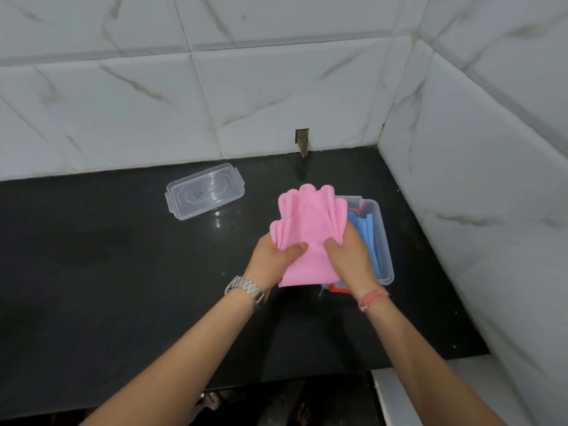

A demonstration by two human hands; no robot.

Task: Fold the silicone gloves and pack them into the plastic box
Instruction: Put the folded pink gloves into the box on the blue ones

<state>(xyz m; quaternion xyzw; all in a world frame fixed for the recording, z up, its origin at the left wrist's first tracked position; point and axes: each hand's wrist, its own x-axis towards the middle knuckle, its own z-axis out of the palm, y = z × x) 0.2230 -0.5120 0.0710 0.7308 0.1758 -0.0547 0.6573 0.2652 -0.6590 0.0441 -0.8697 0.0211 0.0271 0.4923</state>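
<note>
A pink silicone glove (307, 216) is held flat above the black counter, its fingers pointing away from me. My left hand (273, 256) grips its left edge, thumb on top. My right hand (350, 256) grips its right edge. Just to the right, partly hidden under the glove and my right hand, stands the clear plastic box (385, 241). Blue gloves (364, 224) lie inside it, and a bit of red (339, 289) shows at its near end.
The box's clear lid (204, 192) lies on the black counter (123, 272) at the back left. Tiled walls close the back and the right side. The counter's front edge runs near my forearms, with a white ledge (399, 395) at the lower right.
</note>
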